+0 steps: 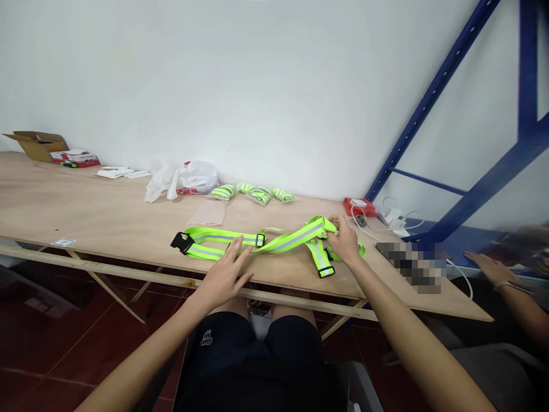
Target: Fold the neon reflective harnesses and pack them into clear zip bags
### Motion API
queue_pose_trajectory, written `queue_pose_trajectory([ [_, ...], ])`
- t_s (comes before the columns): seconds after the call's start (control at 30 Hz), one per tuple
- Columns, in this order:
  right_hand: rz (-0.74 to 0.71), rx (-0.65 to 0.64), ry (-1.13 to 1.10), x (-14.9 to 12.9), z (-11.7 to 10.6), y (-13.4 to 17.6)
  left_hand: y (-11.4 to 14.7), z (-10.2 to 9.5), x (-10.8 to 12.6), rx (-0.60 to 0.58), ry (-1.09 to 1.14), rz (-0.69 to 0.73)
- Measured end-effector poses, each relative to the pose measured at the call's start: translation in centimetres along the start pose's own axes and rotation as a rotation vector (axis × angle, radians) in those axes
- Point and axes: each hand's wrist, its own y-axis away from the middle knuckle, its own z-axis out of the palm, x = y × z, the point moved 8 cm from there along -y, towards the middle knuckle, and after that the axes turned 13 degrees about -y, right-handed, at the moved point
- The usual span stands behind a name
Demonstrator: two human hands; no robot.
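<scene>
In the middle of the frame a neon-yellow reflective strap harness (274, 241) lies spread on the plywood table (86, 212). The left hand (225, 274) is below the centre, its fingers stretched out flat and a little spread; the fingertips rest on the left part of the harness, near the small black slider (259, 240), and nothing is gripped. The right hand (344, 240) is right of the centre. Its fingers are bent and closed around the right end of the harness, where the straps fold together; the thumb is on top. A black buckle (182, 242) sits at the far left end of the harness, and another black buckle end (326, 272) points toward the lower edge of the table.

Behind it, near the wall, lie several folded packed vests (257, 193), a white plastic bag (195, 177) and a flat clear pouch (208, 214). In the upper left stands an open cardboard box (36, 144). At the right edge another person's hand (491, 268) rests flat beside a blue metal rack (472, 194)
</scene>
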Motion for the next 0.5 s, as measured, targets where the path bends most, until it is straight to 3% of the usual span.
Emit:
queue_pose_trajectory([
  [0.13,0.076,-0.122,-0.132,1.6,1.6,1.0,0.1,-1.1,-1.3,0.089,0.015,-0.071],
  [0.23,0.115,-0.186,-0.21,2.6,2.1,2.8,-0.2,-1.1,-2.2,0.038,0.009,-0.096],
  [0.33,0.055,-0.232,-0.232,2.7,1.4,5.3,-0.2,-0.4,-3.1,-0.08,0.0,-0.131],
  [0.5,-0.127,-0.454,-0.084,2.1,0.9,8.5,0.2,0.1,-4.3,-0.162,0.017,-0.092],
])
